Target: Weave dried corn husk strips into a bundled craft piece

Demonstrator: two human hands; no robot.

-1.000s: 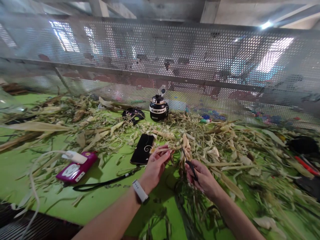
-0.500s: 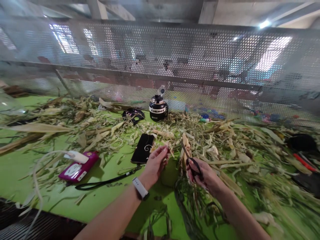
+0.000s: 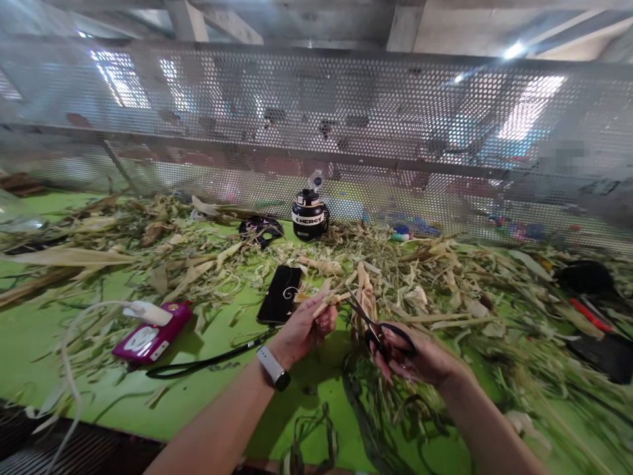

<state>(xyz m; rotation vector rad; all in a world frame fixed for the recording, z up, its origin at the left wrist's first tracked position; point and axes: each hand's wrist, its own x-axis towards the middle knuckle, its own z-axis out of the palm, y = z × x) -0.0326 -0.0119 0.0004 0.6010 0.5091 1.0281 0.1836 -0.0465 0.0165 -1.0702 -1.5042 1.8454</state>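
Green tabletop (image 3: 222, 409), strewn with dry husk scraps (image 3: 445, 264). Left hand (image 3: 312, 328) pinches a pale husk piece (image 3: 332, 300) between thumb and fingers, held up just right of a black phone (image 3: 277, 300). Right hand (image 3: 415, 353) is wrapped around black-handled scissors (image 3: 366, 318), fingers at the loops, blades aimed up-left at the end of that piece. Tips are very close to it; contact or small gap, can't tell at this blur. Husk bundle (image 3: 364, 284) lies just behind the scissors. Watch (image 3: 273, 367) on left wrist. Purple box (image 3: 153, 338) with a white plug (image 3: 151, 313) sits well left; black strap (image 3: 208, 367) runs between it and the phone. Behind: black bottle (image 3: 309, 221), lid flipped up, near a perforated metal screen (image 3: 366, 92).
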